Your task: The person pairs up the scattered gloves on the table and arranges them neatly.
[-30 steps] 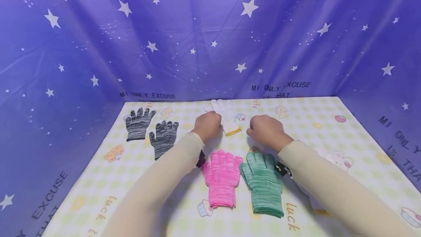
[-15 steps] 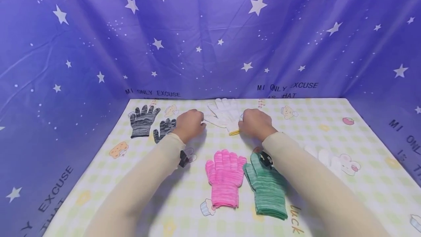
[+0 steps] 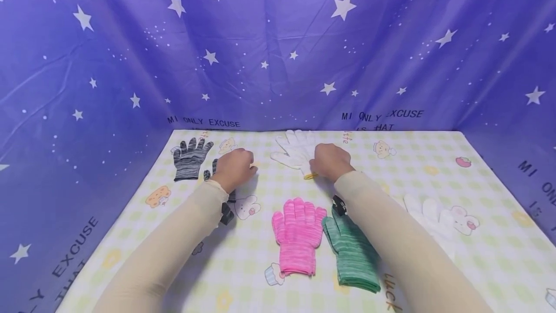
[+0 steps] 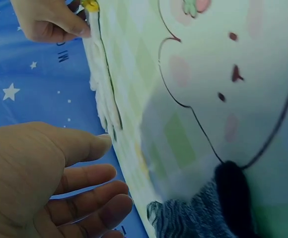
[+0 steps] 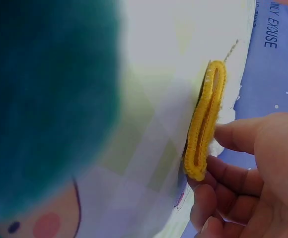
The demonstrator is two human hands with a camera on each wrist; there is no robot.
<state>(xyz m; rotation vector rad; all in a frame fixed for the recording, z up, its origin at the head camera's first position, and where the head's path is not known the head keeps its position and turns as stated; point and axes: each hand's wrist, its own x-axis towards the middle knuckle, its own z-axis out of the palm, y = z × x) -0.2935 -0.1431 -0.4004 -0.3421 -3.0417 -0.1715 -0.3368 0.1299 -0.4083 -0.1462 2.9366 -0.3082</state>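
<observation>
At the back middle of the table lies a white glove (image 3: pixel 291 151) with a yellow cuff edge (image 5: pixel 203 121). My right hand (image 3: pixel 332 161) pinches it beside the cuff, thumb on one side and fingers on the other. My left hand (image 3: pixel 235 168) hovers over a grey-black striped glove (image 4: pixel 198 218), partly hiding it in the head view. Its fingers are relaxed, with nothing between them. Another grey-black striped glove (image 3: pixel 191 158) lies further left. In front are a pink glove (image 3: pixel 298 238) and a green glove (image 3: pixel 354 250), the green one partly under my right forearm.
A second white glove (image 3: pixel 430 216) lies to the right, partly covered by my right forearm. The checked tablecloth (image 3: pixel 130 245) carries printed cartoons. A purple star-patterned curtain (image 3: pixel 243 28) surrounds the table's back and sides.
My left hand has moved left, away from the white glove and over the nearer striped glove. My right hand has come left onto the white glove's cuff and now pinches it.
</observation>
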